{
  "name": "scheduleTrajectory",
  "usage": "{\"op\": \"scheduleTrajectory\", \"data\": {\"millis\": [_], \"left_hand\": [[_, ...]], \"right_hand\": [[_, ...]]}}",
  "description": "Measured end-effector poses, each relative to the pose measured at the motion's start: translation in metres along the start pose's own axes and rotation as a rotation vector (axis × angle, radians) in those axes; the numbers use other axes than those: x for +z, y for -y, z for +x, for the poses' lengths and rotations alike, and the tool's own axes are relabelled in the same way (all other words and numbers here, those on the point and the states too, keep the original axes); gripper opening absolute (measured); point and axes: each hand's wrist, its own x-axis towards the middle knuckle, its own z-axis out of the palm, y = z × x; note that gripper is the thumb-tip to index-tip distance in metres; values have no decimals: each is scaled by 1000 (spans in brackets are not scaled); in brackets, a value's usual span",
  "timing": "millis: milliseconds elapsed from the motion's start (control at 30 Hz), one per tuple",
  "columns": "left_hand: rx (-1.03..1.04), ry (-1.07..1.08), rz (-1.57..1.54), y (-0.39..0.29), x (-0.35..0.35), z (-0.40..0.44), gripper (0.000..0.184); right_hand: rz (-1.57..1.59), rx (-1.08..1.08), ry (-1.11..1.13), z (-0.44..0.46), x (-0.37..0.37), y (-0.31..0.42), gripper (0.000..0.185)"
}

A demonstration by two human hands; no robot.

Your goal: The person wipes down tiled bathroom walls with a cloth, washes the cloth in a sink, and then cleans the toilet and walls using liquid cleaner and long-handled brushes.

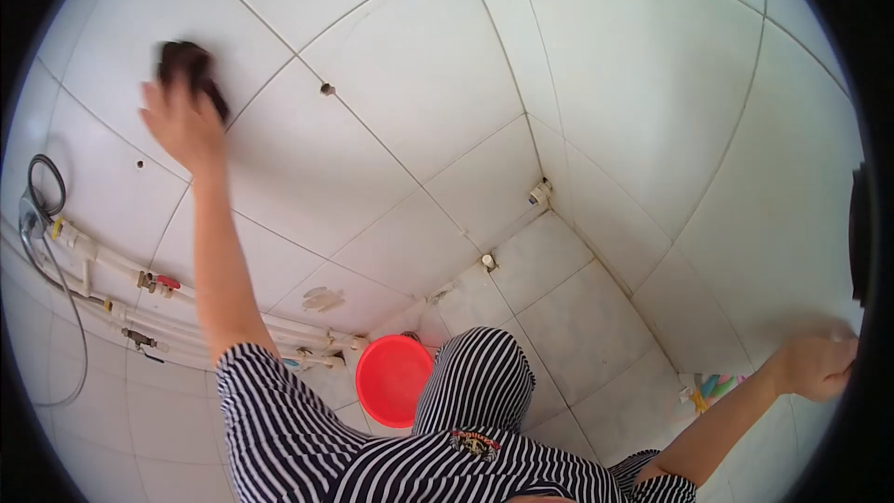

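My left hand (186, 126) is raised at the upper left, fingers spread over a dark cloth (189, 63) and pressing it flat against the white tiled wall (391, 65). Both hand and cloth are a little blurred. Far off at the right edge, my right hand (818, 365) is closed beside the other wall. Its fingertips run into the dark rim of the view, so whatever they grip is hidden. Just above that hand, a black object (859, 233) is cut off by the edge of the picture.
A red basin (395, 380) stands on the tiled floor (559, 345) by my knee. White pipes (186, 293) with a red-handled valve (168, 282) and a grey hose (70, 363) run along the left wall. Capped pipe stubs (489, 263) sit low in the corner. Colourful items (717, 389) lie lower right.
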Motion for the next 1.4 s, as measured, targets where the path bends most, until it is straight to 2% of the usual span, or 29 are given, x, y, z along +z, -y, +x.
{"op": "scheduleTrajectory", "data": {"millis": [33, 67, 100, 167, 233, 267, 300, 367, 433, 500, 700, 833, 967, 1033, 1133, 1167, 1200, 1233, 1400], "left_hand": [[8, -13, 6, -6, -9, 11, 44], [-207, -133, -36, -18, -3, 40, 42], [-347, -55, -87, -49, -2, 35, 38], [-277, -121, -15, -39, 26, 61, 38], [-179, -259, -100, -49, 34, 77, 36], [-136, -137, -114, -63, 31, 59, 30], [26, -268, -247, -83, 26, 48, 21], [222, -134, -347, -108, 14, 13, 25], [259, -52, -347, -131, -4, -23, 33], [238, -36, -446, -148, -11, -61, 32], [350, 290, -730, -196, -55, -190, 19], [648, 638, -809, -195, -81, -262, 19], [708, 614, -803, -183, -76, -235, 17], [671, 478, -759, -162, -62, -203, 12], [508, 293, -670, -133, -39, -113, 10], [470, 223, -542, -119, -33, -76, 15], [441, 30, -348, -104, -18, -41, 13], [377, -51, -239, -90, -7, -10, 15], [-29, -271, 151, 4, 88, 109, 34]], "right_hand": [[11, -41, -12, 6, -3, -13, 28], [22, -83, -21, 11, -6, -24, 26], [1, -198, 45, 53, -5, -17, 23], [42, -256, 11, 48, 7, -26, 20], [40, -264, -8, 40, 8, -24, 19], [33, -280, 0, 39, 11, -20, 19], [29, -278, -1, 36, 11, -18, 20], [29, -287, 4, 35, 12, -15, 21], [36, -294, 17, 33, 14, -12, 23], [30, -293, 33, 32, 15, -8, 25], [-34, -263, 98, 13, 17, 14, 32], [-143, -241, 60, 2, 9, 21, 38], [-152, -213, 45, -19, 20, 52, 47], [-106, -176, 57, -16, 18, 48, 49], [-66, -99, 76, -22, 21, 59, 51], [-77, -73, 75, -24, 22, 63, 51], [-76, -70, 80, -25, 24, 62, 51], [-77, -74, 55, -27, 24, 60, 48], [-45, -154, 16, -11, 29, 50, 34]]}}
